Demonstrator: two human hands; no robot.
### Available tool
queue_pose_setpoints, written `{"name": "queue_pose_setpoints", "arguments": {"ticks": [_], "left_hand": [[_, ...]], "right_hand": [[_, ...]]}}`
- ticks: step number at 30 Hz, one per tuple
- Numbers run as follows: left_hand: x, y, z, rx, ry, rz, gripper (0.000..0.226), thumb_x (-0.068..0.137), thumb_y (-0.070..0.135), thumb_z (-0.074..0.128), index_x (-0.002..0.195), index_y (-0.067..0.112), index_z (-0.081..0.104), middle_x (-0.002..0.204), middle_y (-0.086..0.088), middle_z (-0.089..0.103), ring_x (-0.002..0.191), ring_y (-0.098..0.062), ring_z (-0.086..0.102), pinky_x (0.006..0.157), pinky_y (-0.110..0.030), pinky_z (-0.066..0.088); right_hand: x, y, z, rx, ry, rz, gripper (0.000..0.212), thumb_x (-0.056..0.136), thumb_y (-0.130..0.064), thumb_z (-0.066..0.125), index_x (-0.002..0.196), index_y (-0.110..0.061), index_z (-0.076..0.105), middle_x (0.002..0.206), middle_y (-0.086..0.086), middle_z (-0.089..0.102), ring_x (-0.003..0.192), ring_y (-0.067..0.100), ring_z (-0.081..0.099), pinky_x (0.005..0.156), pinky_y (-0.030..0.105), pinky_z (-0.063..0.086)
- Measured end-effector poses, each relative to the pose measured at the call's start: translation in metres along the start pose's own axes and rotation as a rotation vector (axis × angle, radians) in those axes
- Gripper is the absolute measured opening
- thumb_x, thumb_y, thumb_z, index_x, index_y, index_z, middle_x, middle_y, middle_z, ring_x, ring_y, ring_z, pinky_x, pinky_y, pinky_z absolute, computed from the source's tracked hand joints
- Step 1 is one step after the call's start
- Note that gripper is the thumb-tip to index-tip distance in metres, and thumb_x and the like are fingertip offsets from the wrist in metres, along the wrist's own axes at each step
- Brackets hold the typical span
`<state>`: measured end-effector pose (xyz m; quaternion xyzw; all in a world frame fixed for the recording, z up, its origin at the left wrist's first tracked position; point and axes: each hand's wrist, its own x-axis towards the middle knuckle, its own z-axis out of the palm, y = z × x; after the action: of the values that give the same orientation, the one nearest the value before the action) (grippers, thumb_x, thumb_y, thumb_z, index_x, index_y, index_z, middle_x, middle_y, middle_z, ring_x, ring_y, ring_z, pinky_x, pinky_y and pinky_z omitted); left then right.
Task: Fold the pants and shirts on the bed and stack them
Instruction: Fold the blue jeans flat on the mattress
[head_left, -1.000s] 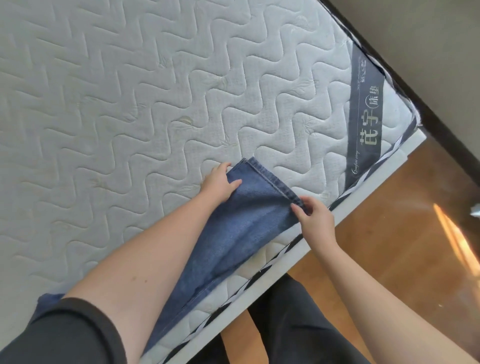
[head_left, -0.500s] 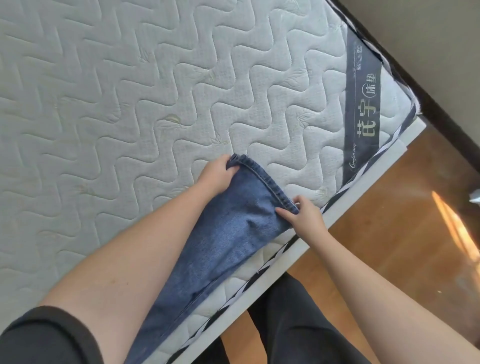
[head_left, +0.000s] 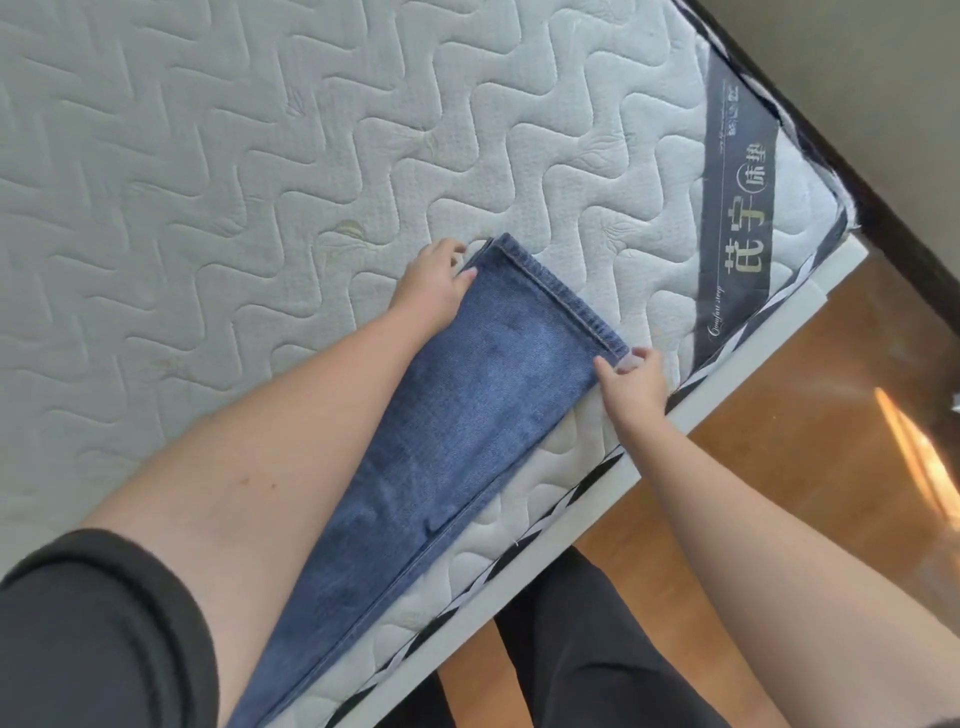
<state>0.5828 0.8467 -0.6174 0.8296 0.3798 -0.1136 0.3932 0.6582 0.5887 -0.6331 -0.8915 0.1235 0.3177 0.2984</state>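
Quilted mattress (head_left: 260, 208) on white frame, wood floor (head_left: 779, 467) at right; jeans (head_left: 467, 426) along near edge.
Leg lies flat, hem at far end. Left hand (head_left: 434, 283) pinches the hem's far corner, thumb on top; right hand (head_left: 634, 382) pinches the near corner by the mattress edge.

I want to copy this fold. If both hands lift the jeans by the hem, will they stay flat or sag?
The jeans would probably sag: they lie limp on the mattress. Denim looks thick, so likely heavy. The left hand and right hand pinch the hem corners, which suggests little slipping.
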Motion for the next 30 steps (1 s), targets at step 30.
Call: {"name": "queue_pose_setpoints", "arguments": {"ticks": [30], "left_hand": [[-0.238,-0.260,-0.026,0.225,0.070,-0.489,0.031,0.089,0.040,0.067,0.113,0.024,0.057,0.120,-0.002,0.060,0.114,-0.029,0.056,0.092,-0.043,0.045]], "right_hand": [[-0.198,0.102,0.122,0.033,-0.616,0.233,0.019,0.092,-0.020,0.067,0.093,-0.008,0.053,0.082,0.006,0.064,0.064,0.019,0.067,0.058,0.029,0.059]]}}
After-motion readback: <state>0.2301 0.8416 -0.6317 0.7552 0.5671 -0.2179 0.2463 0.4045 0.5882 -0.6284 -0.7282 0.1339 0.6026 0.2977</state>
